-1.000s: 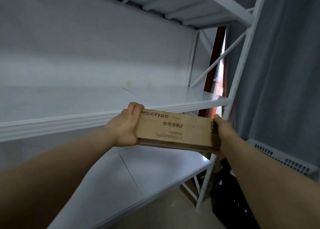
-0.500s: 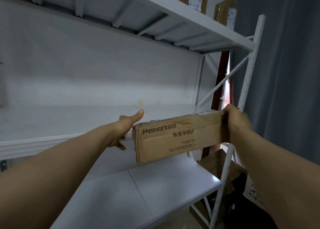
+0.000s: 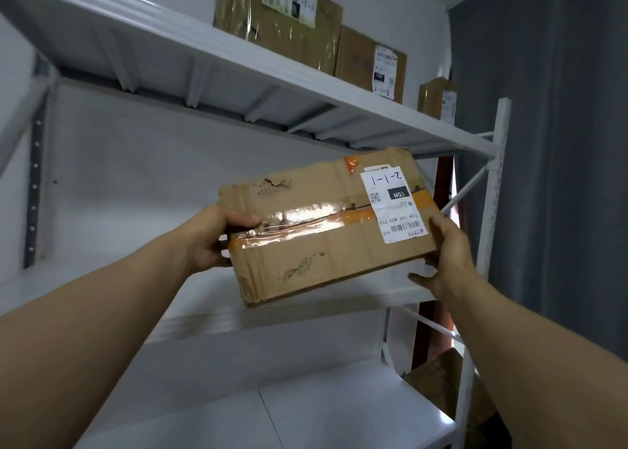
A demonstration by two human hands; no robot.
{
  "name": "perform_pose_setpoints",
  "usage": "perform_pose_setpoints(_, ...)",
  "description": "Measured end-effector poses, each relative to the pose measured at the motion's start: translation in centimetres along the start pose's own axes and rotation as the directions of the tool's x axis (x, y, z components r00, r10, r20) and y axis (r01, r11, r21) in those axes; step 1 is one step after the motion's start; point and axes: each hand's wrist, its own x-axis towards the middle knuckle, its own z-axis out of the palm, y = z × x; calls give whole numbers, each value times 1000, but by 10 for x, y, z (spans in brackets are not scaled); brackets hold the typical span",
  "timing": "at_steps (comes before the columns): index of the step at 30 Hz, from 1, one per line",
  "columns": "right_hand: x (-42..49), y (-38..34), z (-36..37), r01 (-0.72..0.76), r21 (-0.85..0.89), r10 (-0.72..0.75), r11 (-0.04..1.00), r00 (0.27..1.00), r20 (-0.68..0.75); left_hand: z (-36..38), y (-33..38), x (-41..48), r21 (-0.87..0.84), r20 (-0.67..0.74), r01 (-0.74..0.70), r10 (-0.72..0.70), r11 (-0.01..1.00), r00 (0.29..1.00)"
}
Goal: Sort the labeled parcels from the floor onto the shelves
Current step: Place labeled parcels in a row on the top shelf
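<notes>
The top shelf (image 3: 306,79) carries three cardboard boxes (image 3: 370,62). Just below its front edge the parcel (image 3: 323,244) hangs in open air, long axis left to right, right end higher, its upside-down label (image 3: 394,203) facing the camera. The fingers of the left hand (image 3: 217,237) and right hand (image 3: 448,258) curl round its ends

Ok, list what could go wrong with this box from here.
1. The parcel is tilted and held only at its ends by the left hand and right hand. The left thumb sits on glossy tape, so it may slip.
2. Its label faces upside down, so the handwritten code could be misread.
3. Lifted higher, it may knock the front edge of the top shelf.
</notes>
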Motion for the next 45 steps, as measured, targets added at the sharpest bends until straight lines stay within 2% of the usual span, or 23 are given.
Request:
perform_pose_setpoints(4, 3, 0, 15, -29, -14, 30, 999, 998, 54, -16, 19, -10, 8, -20, -164, 164, 986, 986)
perform_pose_setpoints(10, 9, -1, 29, 26, -129, -6, 991, 988, 153, -33, 32, -21, 71, -3, -227, 228, 971, 974)
perform_pose_setpoints(13, 11, -6, 28, 79, -183, -16, 980, 946, 324, -36, 40, -27, 125, 9, -245, 246, 961, 969)
perform_pose_setpoints(16, 16, -13, 28, 104, -167, -13, 981, 881, 473, -32, 53, -31, 163, 15, -266, 267, 950, 964)
perform_pose_setpoints(22, 37, -14, 23, -14, -94, 64, 996, 831, 552, -20, 90, -31, 327, 55, -286, 284, 901, 957)
perform_pose_setpoints(26, 50, 3, 15, -132, -13, 118, 991, 831, 544, -8, 111, -26, 391, -42, -333, 378, 858, 925)
perform_pose_setpoints(28, 53, 11, 14, -186, 66, 123, 980, 835, 536, 4, 117, -23, 452, -134, -348, 449, 821, 884)
perform_pose_setpoints(29, 53, 12, 15, -200, 96, 119, 975, 837, 534, 11, 116, -21, 506, -172, -372, 514, 778, 840)
perform_pose_setpoints(31, 52, 15, 17, -208, 145, 100, 967, 838, 536, 24, 108, -19, 583, -231, -459, 678, 671, 698)
perform_pose_setpoints(33, 51, 18, 19, -213, 198, 77, 957, 842, 534, 34, 98, -21, 600, -319, -519, 777, 609, 543)
perform_pose_setpoints(34, 51, 18, 20, -209, 229, 60, 951, 850, 524, 39, 91, -23, 587, -363, -533, 786, 610, 500)
perform_pose_setpoints(35, 51, 18, 22, -209, 266, 46, 941, 858, 511, 44, 85, -25, 558, -402, -536, 771, 634, 494)
perform_pose_setpoints(36, 51, 18, 24, -214, 303, 37, 929, 865, 500, 50, 78, -26, 499, -435, -534, 731, 682, 527)
perform_pose_setpoints(38, 48, 17, 32, -241, 356, 34, 903, 866, 499, 64, 66, -27, 304, -446, -500, 585, 811, 678)
perform_pose_setpoints(40, 42, 15, 43, -265, 391, 39, 881, 866, 499, 80, 52, -31, 137, -300, -388, 412, 911, 861)
perform_pose_setpoints(41, 38, 15, 48, -277, 404, 43, 872, 865, 500, 88, 45, -33, 135, -183, -313, 334, 940, 925)
perform_pose_setpoints(43, 33, 16, 55, -307, 400, 57, 864, 848, 527, 98, 31, -34, 193, -10, -252, 259, 948, 966)
perform_pose_setpoints(45, 31, 18, 55, -320, 333, 86, 887, 824, 561, 97, 28, -35, 199, 1, -268, 273, 943, 962)
